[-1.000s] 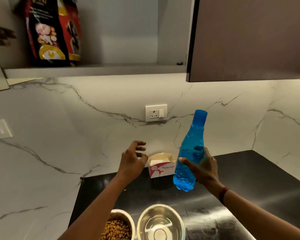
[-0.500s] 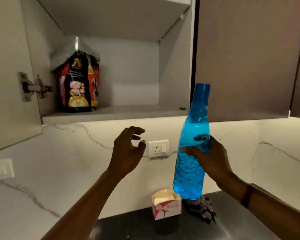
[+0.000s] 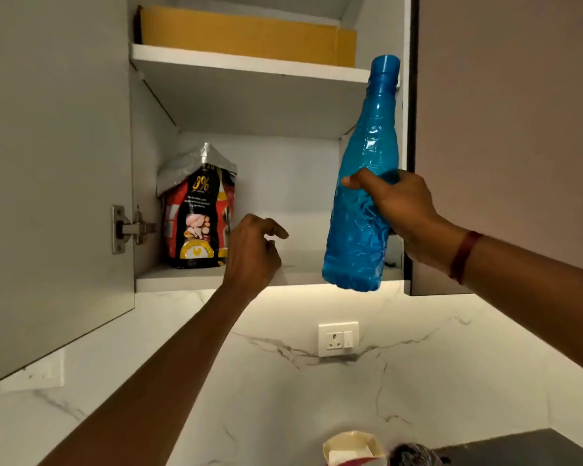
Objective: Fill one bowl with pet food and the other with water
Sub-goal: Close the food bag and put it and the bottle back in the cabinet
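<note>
My right hand point(image 3: 405, 210) grips a blue plastic water bottle point(image 3: 364, 196) around its middle, holding it upright with its cap on in front of the open wall cabinet. My left hand point(image 3: 253, 250) hovers empty, fingers loosely curled, just in front of the lower shelf point(image 3: 182, 279). A red and black pet food bag point(image 3: 197, 213) with a folded silver top stands on that shelf, left of my left hand. The two bowls are out of view.
The cabinet door point(image 3: 54, 163) stands open at the left. A yellow cardboard box point(image 3: 246, 35) lies on the upper shelf. A closed brown cabinet point(image 3: 519, 112) is at the right. On the marble wall sits a socket point(image 3: 338, 338). A small white carton point(image 3: 352, 449) stands below.
My view has tilted up from the counter to the cabinet. My right hand has lifted the blue bottle up to shelf height. My left hand rose to the lower shelf.
</note>
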